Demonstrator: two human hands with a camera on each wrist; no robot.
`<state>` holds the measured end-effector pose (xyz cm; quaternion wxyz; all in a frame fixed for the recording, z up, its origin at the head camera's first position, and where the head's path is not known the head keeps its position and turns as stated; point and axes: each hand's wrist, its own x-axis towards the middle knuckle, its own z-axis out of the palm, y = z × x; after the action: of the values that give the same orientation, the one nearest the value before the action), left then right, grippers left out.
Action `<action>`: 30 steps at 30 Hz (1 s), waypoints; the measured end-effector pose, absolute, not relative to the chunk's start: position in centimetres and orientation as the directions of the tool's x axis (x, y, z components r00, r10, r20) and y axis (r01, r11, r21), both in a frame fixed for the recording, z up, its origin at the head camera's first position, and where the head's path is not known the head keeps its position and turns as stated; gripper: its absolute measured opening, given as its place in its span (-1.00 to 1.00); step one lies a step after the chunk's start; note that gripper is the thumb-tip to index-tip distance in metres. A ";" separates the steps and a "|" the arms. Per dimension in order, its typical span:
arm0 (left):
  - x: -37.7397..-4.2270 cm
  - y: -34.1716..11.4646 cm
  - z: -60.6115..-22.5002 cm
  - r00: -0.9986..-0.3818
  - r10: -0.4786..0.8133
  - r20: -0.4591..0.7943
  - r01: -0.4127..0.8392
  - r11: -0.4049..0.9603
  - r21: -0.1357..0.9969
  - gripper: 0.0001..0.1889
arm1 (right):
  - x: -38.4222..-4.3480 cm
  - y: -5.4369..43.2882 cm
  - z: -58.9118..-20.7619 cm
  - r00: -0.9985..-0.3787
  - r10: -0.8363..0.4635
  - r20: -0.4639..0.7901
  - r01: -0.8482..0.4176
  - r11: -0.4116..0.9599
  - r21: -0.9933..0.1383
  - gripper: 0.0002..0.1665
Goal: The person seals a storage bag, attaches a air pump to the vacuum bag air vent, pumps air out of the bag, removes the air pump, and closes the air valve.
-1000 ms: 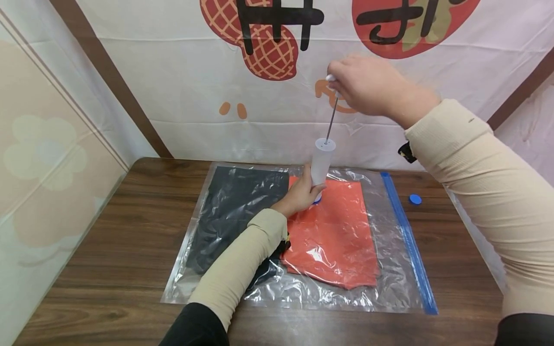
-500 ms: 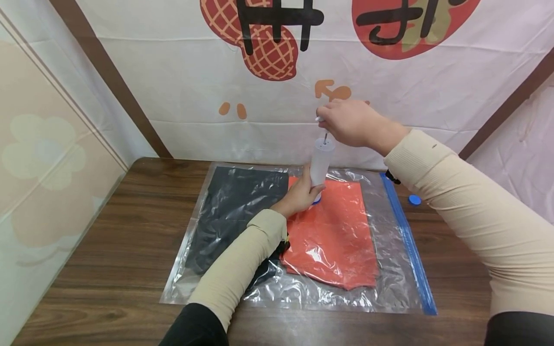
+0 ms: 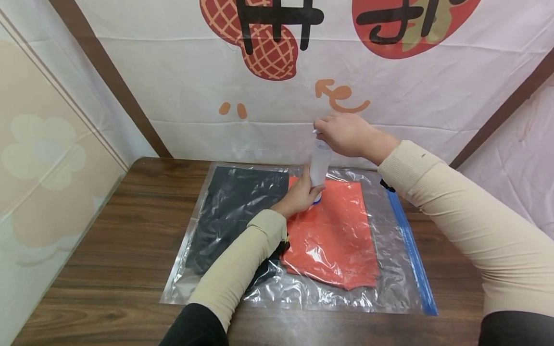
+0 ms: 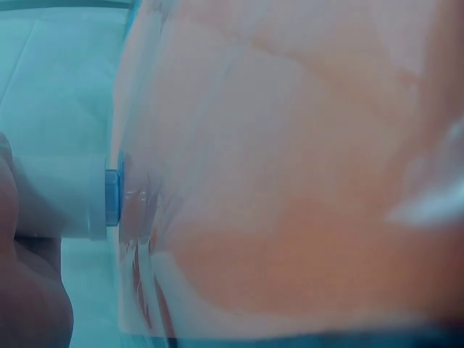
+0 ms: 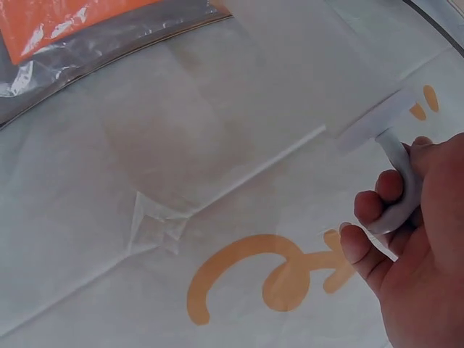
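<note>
A translucent white hand vacuum pump [image 3: 320, 166] stands nearly upright over the bag's blue valve [image 3: 317, 200]. My left hand [image 3: 298, 194] grips the lower part of the pump's barrel. Above it, my right hand [image 3: 348, 136] holds the pump's handle [image 5: 402, 206], its fingers curled round the white loop. The handle sits right at the barrel's top, with the rod out of sight. Under the pump lies a clear vacuum storage bag [image 3: 346, 300] with an orange folded piece [image 3: 333, 235] and a black folded piece [image 3: 242, 206] inside. In the left wrist view, the pump's end meets the blue fitting.
A blue zip strip [image 3: 413, 259] runs along the bag's right edge. The bag lies on a brown wooden table [image 3: 99, 259]. A printed white cloth [image 3: 186, 81] hangs right behind the table's back edge, and another cloth [image 3: 47, 158] hangs at the left.
My right hand has pushed the pump handle down until the metal rod disappeared into the barrel. The left hand has stayed put. My right sleeve now covers the loose blue cap.
</note>
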<state>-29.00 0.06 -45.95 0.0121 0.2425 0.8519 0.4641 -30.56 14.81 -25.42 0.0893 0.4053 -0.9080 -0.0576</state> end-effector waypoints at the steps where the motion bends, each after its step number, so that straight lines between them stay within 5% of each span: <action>1: -29.0 0.0 -46.0 -0.882 0.424 0.206 0.403 0.453 0.795 -0.22 | -30.6 14.8 -25.4 -0.656 -0.746 0.112 -0.726 0.665 0.178 -0.88; 16: -28.5 0.0 -45.8 -0.886 0.423 0.191 0.397 0.477 0.784 -0.23 | -29.6 15.4 -19.5 -0.698 -0.699 0.158 -0.689 0.715 0.120 -0.85; 30: -28.7 0.3 -46.1 -0.894 0.409 0.181 0.386 0.500 0.775 -0.22 | -28.9 16.2 -13.1 -0.719 -0.583 0.377 -0.561 0.808 0.179 -0.65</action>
<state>-28.70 0.30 -46.14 0.0129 0.2294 0.8660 0.4441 -28.91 16.21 -13.12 0.2121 0.3087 -0.9269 -0.0257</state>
